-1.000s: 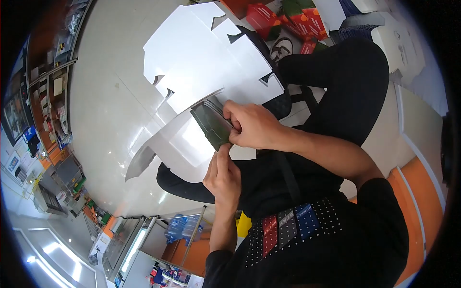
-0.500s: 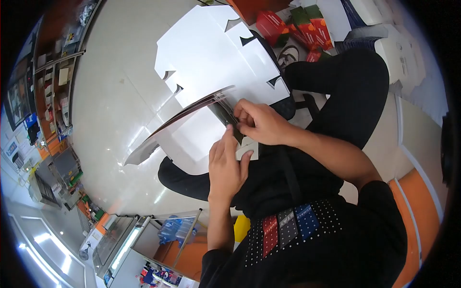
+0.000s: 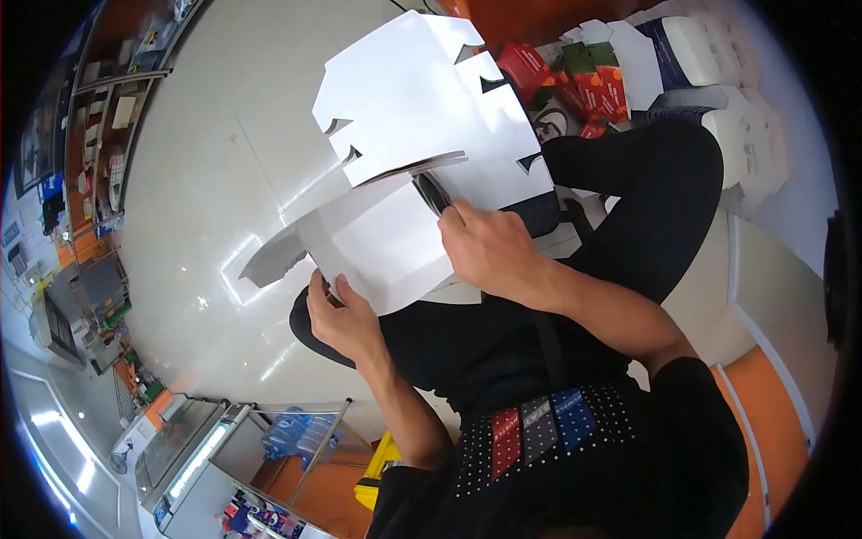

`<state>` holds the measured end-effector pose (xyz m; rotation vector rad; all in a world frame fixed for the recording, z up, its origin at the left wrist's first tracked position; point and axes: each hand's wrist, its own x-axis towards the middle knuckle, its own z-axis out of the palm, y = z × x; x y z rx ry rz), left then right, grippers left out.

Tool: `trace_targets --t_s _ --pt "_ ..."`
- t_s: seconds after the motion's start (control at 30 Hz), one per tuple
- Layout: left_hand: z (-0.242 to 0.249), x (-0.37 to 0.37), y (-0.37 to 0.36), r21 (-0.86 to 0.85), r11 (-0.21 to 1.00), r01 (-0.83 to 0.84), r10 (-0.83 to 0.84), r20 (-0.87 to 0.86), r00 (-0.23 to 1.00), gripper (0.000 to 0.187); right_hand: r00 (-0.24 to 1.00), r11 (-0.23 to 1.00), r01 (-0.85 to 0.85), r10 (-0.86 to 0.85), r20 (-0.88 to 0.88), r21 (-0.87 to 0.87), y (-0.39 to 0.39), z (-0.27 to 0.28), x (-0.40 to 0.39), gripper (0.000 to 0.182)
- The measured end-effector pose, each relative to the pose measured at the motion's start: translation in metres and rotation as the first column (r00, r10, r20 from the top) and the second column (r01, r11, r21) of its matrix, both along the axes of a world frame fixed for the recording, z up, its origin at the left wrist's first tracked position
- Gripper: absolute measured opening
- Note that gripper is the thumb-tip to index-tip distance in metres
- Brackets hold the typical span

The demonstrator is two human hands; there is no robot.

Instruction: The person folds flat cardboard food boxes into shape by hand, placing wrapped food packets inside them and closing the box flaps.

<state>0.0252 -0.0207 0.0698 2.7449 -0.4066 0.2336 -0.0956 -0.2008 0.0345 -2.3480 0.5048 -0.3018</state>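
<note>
A bent white cardboard piece (image 3: 386, 238) lies across the lap, with a thin curved edge rising at its far side. My left hand (image 3: 346, 314) pinches its near left edge between thumb and fingers. At its right end, my right hand (image 3: 494, 251) is closed around the lower end of a dark, curved piece (image 3: 432, 192); the fingertips are hidden. Just beyond lies a large, flat white cardboard sheet (image 3: 422, 99) with notched edges.
Red and green printed boxes (image 3: 593, 85) and stacked white cardboard (image 3: 732, 135) stand at the upper right. Shelves (image 3: 112, 135) line the far left. Blue water bottles (image 3: 301, 436) and a yellow object (image 3: 377, 472) are at the lower left.
My left hand has moved left, away from my right hand, to the cardboard's near left edge. My right hand has turned knuckles up and closed around the dark piece. The view has shifted slightly.
</note>
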Motion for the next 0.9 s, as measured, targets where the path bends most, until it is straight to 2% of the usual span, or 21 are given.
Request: trace_targets --t_s 0.07,0.17,0.47,0.57,0.67,0.7,0.73,0.77,0.8,0.83,0.87,0.9 --pt "-0.004 0.004 0.006 -0.035 0.999 0.017 -0.017 0.007 1.000 0.028 0.996 0.999 0.047 -0.049 -0.068 -0.025 0.003 -0.002 0.005 0.010" --pt "-0.007 0.006 0.006 -0.013 1.000 0.026 -0.026 0.026 0.999 0.028 0.992 0.992 0.102 -0.107 -0.068 -0.074 0.002 -0.005 0.003 0.012" --pt "-0.020 0.005 0.007 -0.111 0.994 -0.010 0.015 0.044 0.999 0.029 0.996 0.987 0.043 -0.054 -0.066 -0.158 0.000 -0.017 0.006 0.014" --pt "-0.022 0.007 0.016 -0.121 0.992 -0.024 0.026 0.013 1.000 0.030 0.996 0.996 0.049 -0.055 -0.070 -0.081 -0.002 -0.001 0.004 0.022" --pt "-0.017 0.012 0.021 -0.184 0.981 -0.069 0.043 -0.145 0.989 0.031 0.998 0.995 -0.011 0.005 0.066 0.100 -0.013 0.015 -0.013 0.031" --pt "-0.022 0.015 0.022 -0.196 0.979 -0.063 0.035 -0.143 0.989 0.031 0.988 0.920 -0.112 0.062 0.143 0.375 -0.026 0.036 -0.023 0.031" --pt "-0.027 0.019 0.026 -0.201 0.978 -0.053 0.024 -0.144 0.989 0.032 0.967 0.761 -0.214 0.077 0.242 0.613 -0.036 0.064 -0.033 0.031" --pt "-0.036 0.025 0.035 -0.256 0.966 -0.018 -0.019 -0.142 0.990 0.034 0.888 0.373 -0.409 -0.047 0.457 0.833 -0.038 0.083 -0.048 0.042" --pt "-0.043 0.031 0.042 -0.305 0.952 0.014 -0.058 -0.137 0.989 0.037 0.765 0.053 -0.621 -0.173 0.620 0.782 -0.041 0.107 -0.062 0.054" --pt "-0.046 0.035 0.039 -0.319 0.946 -0.053 -0.013 -0.204 0.979 0.037 0.654 -0.111 -0.752 -0.252 0.714 0.650 -0.045 0.123 -0.074 0.052" --pt "-0.045 0.040 0.039 -0.315 0.941 -0.126 0.040 -0.266 0.963 0.040 0.566 -0.148 -0.823 -0.294 0.770 0.548 -0.046 0.136 -0.083 0.051" --pt "-0.055 0.047 0.052 -0.376 0.926 -0.038 -0.085 -0.304 0.949 0.046 0.498 -0.143 -0.867 -0.312 0.809 0.478 -0.048 0.145 -0.091 0.050"
